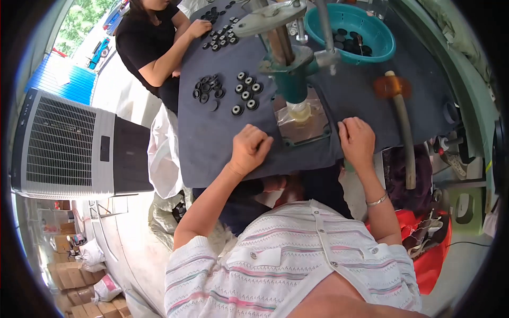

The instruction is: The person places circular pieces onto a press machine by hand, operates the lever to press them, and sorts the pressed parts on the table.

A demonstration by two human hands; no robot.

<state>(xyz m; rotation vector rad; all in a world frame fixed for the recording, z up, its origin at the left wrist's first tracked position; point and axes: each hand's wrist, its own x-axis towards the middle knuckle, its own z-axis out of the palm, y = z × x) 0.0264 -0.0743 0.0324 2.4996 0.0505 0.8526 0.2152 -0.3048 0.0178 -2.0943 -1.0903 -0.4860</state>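
My left hand point(251, 147) rests at the near edge of the cloth-covered table, closed in a loose fist. My right hand point(358, 140) lies to the right of the press base, its fingers curled in as well. I see nothing held in either. Between and beyond them stands a green hand press point(290, 85) with a metal lever arm. A pale translucent round piece point(300, 112) sits under its ram, on a square base plate point(307, 132). Left of the press are several small black wheels with silver centres point(246, 95) and a cluster of black rings point(205, 90).
A teal basin point(386, 49) with black discs stands at the back right. A hammer with an amber head point(391, 87) lies right, its handle overhanging the table edge. Across the far left corner, another person's hand point(200, 27) is beside more black wheels point(222, 38). A large air cooler point(69, 143) stands left.
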